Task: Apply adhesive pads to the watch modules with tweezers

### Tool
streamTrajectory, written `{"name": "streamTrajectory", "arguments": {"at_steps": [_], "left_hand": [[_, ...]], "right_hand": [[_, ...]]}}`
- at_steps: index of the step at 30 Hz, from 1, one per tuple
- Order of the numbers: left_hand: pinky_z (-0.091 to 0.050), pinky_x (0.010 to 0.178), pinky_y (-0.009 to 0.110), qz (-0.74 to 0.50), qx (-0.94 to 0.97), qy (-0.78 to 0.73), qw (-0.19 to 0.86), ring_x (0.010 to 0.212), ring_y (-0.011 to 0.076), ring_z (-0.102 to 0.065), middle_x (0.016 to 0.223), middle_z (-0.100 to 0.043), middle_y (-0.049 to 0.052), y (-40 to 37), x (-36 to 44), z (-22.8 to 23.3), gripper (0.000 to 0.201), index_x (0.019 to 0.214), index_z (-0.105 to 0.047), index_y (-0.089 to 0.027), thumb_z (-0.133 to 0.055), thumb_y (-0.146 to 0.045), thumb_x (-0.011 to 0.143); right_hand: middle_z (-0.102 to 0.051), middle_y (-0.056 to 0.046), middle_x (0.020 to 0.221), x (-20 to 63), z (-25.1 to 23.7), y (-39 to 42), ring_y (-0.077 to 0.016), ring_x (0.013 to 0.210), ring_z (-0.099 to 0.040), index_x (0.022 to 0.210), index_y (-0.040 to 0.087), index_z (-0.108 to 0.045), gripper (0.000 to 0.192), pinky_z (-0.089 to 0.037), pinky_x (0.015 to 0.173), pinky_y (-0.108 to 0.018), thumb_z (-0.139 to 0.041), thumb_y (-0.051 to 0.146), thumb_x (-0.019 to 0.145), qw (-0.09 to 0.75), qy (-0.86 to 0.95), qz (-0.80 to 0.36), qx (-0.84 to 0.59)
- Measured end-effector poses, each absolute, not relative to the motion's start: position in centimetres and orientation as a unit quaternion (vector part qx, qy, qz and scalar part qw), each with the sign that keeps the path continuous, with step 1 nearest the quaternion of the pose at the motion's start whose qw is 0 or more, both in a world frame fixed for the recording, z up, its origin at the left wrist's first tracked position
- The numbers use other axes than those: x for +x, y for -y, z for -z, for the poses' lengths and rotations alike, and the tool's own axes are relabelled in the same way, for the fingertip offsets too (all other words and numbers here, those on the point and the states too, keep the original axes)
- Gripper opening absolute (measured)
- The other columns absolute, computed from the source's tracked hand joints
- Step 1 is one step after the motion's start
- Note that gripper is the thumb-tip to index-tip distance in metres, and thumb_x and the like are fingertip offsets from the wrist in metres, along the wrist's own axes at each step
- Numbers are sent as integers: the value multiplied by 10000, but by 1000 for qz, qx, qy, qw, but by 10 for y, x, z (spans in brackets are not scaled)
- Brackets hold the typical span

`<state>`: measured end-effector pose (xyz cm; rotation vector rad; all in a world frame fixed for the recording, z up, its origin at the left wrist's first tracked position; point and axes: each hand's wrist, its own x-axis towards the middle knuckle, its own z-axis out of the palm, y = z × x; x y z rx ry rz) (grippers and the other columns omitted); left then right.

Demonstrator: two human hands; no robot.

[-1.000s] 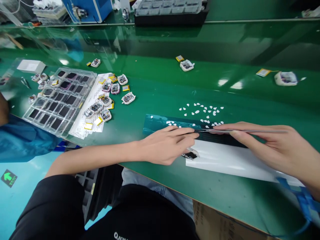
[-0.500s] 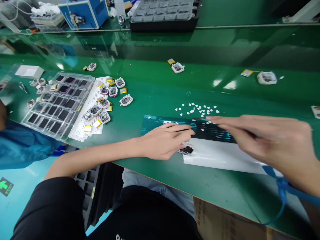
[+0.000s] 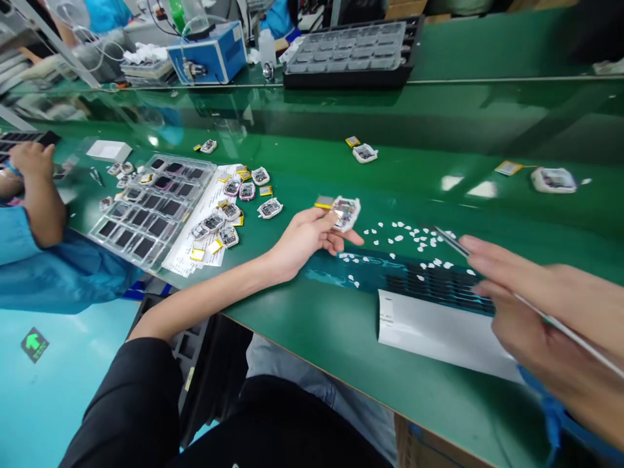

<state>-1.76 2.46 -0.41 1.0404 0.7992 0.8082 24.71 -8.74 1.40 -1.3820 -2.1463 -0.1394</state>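
My left hand [image 3: 307,234] is raised over the bench, thumb and fingers closed on an open white smartwatch case [image 3: 346,213]. Circuitry shows inside the case, and a yellow-edged battery [image 3: 324,202] sits beside it at my thumb. On the right, my right hand [image 3: 521,286] grips a long thin metal tool [image 3: 451,242]; its tip points at scattered small white stickers [image 3: 422,240]. Several of these lie on the green bench and others on a dark teal film strip [image 3: 370,270]. A curled white sheet [image 3: 439,331] rests below the strip, near my right hand.
Left of my arm, more open watch cases [image 3: 229,211] with batteries lie on printed paper [image 3: 182,257]. A clear tray [image 3: 156,208] of dark screens is beside them. Further watches [image 3: 553,180] lie across the back. A co-worker's hand [image 3: 34,159] is at far left.
My left hand has lifted off the strip, bringing up the watch case. The right hand has shifted lower and right, its tool now plainly seen. The head view has tilted up.
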Motion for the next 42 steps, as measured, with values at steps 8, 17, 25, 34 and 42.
{"name": "streamTrajectory", "arguments": {"at_steps": [8, 17, 25, 34, 42], "left_hand": [[-463, 629, 233, -297, 460, -332, 768, 600, 91, -607, 747, -751, 44, -8, -10, 6, 300, 920, -579, -147, -717, -413, 930], [-429, 541, 212, -320, 458, -366, 744, 558, 110, -674, 666, -693, -47, 2, -5, 9, 301, 949, -400, -228, -680, -334, 912], [-439, 535, 235, -319, 446, -356, 757, 685, 200, -777, 870, -801, 62, 6, -5, 5, 572, 921, -302, -257, -783, -550, 822], [-478, 548, 240, -347, 436, -332, 761, 792, 247, -816, 824, -791, 37, 10, -3, 5, 514, 897, -288, -261, -758, -463, 845], [-489, 567, 260, -337, 434, -348, 760, 890, 285, -819, 871, -797, 52, 11, -2, 6, 549, 907, -311, -258, -789, -514, 825]], "right_hand": [[-709, 37, 1385, 226, -9, 103, -252, 1093, -736, 1629, 462, -330, 613, -579, 957, -462, -420, 293, 1048, 259, 869, 36, -420], [-736, 56, 1305, 222, 11, 101, -293, 1038, -756, 1644, 415, -322, 698, -606, 986, -522, -320, 226, 972, 271, 875, 67, -397], [-665, 79, 1422, 244, 26, 92, -223, 1201, -710, 1578, 436, -442, 647, -617, 979, -448, -391, 245, 962, 244, 908, 110, -322], [-658, 84, 1405, 205, 18, 126, -248, 1313, -658, 1622, 413, -369, 684, -465, 1250, -470, -500, 179, 993, 277, 843, 27, -460], [-634, 57, 1444, 192, 13, 132, -219, 1455, -534, 1641, 339, -361, 699, -367, 1315, -427, -455, 102, 990, 275, 841, 28, -464]]}}
